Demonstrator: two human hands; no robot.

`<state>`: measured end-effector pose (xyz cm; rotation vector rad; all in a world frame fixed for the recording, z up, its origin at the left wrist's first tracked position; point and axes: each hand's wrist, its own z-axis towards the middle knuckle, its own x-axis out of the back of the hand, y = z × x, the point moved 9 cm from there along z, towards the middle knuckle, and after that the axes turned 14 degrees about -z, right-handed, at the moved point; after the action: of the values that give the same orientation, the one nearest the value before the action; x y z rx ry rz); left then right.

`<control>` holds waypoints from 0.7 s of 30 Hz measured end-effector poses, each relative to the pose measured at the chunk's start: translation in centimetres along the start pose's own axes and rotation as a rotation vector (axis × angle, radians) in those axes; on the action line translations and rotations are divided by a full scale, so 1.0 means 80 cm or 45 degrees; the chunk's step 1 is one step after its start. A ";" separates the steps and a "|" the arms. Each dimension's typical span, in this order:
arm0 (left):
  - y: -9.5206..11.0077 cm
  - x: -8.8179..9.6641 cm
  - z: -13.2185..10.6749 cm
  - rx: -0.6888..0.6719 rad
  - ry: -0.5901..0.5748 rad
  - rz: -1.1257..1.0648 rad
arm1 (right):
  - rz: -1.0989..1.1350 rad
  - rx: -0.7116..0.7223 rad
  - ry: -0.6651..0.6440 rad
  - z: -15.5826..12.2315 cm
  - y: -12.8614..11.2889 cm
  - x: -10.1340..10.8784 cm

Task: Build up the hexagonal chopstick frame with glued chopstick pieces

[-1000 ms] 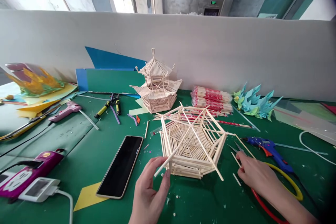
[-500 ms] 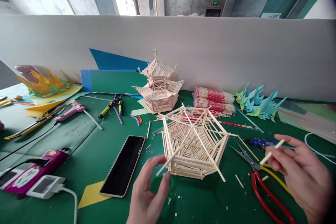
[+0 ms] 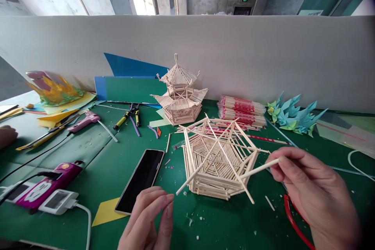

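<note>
A hexagonal frame of pale wooden sticks (image 3: 218, 187) stands on the green table, with long sticks crossing over its open top. My right hand (image 3: 310, 187) is beside its right side, pinching a short wooden stick (image 3: 262, 168) between thumb and fingers. The free end of that stick overlaps the frame's front right edge; whether it touches cannot be told. My left hand (image 3: 149, 218) is left of the frame, apart from it, its thumb and fingertips closed together with nothing visible in them. Partly hidden behind my right hand are red-handled pliers (image 3: 293, 218).
A finished stick pagoda (image 3: 180, 101) stands behind, beside bundled sticks (image 3: 241, 111) in red wrappers. Blue paper leaves (image 3: 299, 115) are at right. A phone (image 3: 140, 181), power strip (image 3: 49, 185) and pink glue gun (image 3: 84, 122) lie left. Another person's hand (image 3: 7, 136) shows at far left.
My right hand has moved left, bringing its stick over the frame's right side. My left hand has drawn back leftward from the frame, and its fingers have closed. The other person's hand shows more.
</note>
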<state>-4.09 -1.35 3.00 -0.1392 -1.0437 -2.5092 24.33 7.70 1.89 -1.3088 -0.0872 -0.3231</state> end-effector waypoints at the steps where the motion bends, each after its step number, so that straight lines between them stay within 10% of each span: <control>1: -0.003 0.002 0.002 0.004 0.022 0.005 | -0.010 0.009 -0.064 0.002 0.001 -0.008; 21: -0.031 -0.042 0.013 0.121 -0.248 0.345 | -0.392 0.067 -0.985 0.000 -0.035 -0.157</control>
<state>-2.15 2.06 1.28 -0.4726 -1.1331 -2.2309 11.55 9.36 1.46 -1.3051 -0.9488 -0.0558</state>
